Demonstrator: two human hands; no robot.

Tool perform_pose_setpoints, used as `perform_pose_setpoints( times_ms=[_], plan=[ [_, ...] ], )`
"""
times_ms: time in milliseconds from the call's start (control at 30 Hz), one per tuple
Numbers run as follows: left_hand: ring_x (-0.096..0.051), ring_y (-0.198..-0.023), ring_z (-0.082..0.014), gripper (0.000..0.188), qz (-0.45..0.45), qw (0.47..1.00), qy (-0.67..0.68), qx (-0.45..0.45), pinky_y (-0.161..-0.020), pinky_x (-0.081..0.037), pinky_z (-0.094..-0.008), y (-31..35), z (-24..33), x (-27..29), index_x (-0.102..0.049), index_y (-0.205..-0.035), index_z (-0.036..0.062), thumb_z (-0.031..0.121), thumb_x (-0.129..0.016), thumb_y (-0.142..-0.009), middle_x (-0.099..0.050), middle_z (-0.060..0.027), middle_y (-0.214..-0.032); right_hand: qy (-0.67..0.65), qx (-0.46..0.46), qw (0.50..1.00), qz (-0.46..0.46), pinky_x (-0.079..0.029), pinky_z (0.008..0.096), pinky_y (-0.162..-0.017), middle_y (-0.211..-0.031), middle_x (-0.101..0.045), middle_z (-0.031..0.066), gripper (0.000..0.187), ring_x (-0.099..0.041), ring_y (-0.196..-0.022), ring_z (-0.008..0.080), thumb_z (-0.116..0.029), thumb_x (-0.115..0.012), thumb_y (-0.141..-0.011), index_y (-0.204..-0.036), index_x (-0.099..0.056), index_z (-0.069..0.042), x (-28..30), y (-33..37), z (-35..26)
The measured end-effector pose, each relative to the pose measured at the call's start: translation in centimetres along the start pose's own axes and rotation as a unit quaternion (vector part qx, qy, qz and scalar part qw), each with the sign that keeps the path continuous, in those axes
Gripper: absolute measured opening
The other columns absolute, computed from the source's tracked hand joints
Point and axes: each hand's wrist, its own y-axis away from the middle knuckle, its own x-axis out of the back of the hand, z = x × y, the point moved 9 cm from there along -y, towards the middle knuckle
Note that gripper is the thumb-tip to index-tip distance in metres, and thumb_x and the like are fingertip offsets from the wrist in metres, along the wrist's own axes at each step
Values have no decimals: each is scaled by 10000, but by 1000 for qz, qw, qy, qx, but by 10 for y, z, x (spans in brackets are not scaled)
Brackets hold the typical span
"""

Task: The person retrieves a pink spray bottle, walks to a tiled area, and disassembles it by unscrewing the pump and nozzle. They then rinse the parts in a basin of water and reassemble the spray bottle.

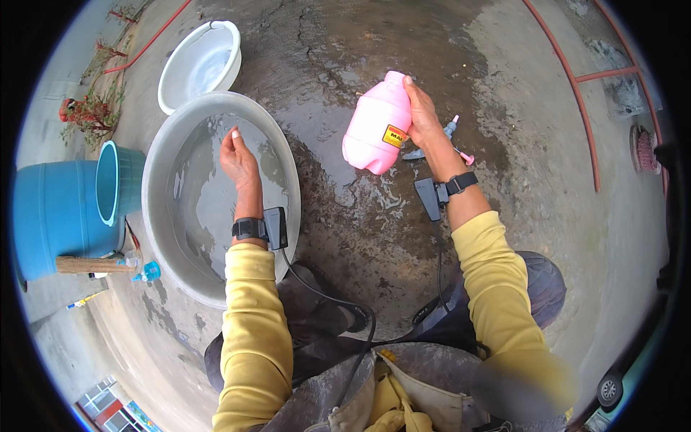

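My right hand (425, 115) grips a pink plastic bottle (376, 126) by its side, thumb near the neck. The bottle is tilted, its capless neck pointing away from me, and a yellow label shows on it. Beneath that hand, on the wet ground, lies a blue-grey trigger spray head (450, 127) with a pink part (466, 158), partly hidden by the hand and wrist. Over the large grey basin (277, 137) on my left, my left hand (240, 162) is raised with its fingers curled together and no object showing in them. Water stands in this basin.
A white basin (232, 68) sits beyond the grey one. At left are a blue drum (54, 216), a teal bucket (129, 183), a wooden piece (90, 265) and a small blue-capped bottle (149, 271). Red pipes (576, 93) run along the right. A cable (324, 291) trails from my left wrist.
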Motion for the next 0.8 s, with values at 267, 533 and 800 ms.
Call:
perform_pose_setpoints(
  times_ms=[267, 533, 800],
  plan=[
    [-651, -852, -260, 342, 77, 759, 359, 538, -803, -546, -379, 57, -187, 49, -612, -1066, 3, 325, -530, -986, -666, -116, -945, 58, -12, 998, -10, -533, 325, -798, -989, -645, 65, 459, -622, -877, 155, -455, -632, -917, -1083, -603, -28, 22, -12, 26],
    [-688, -912, -283, 321, -453, 728, 414, 305, -873, -571, -415, 96, 78, -127, -610, -1126, -43, 236, -575, -972, -688, -155, -972, 61, -10, 997, -48, -512, 296, -793, -958, -625, 55, 476, -597, -873, 130, -485, -618, -918, -1047, -592, -28, 3, -8, 37],
    [-401, -1331, -290, 1076, -512, 825, 182, 154, -1095, -351, -420, 145, 106, -161, -177, -1510, 34, 379, -831, -729, -408, -210, -1419, 98, 21, 993, -67, -515, 309, -851, -1024, -622, 88, 505, -609, -927, 173, -464, -566, -951, -1160, -572, -3, -21, 7, 13]
  ],
)
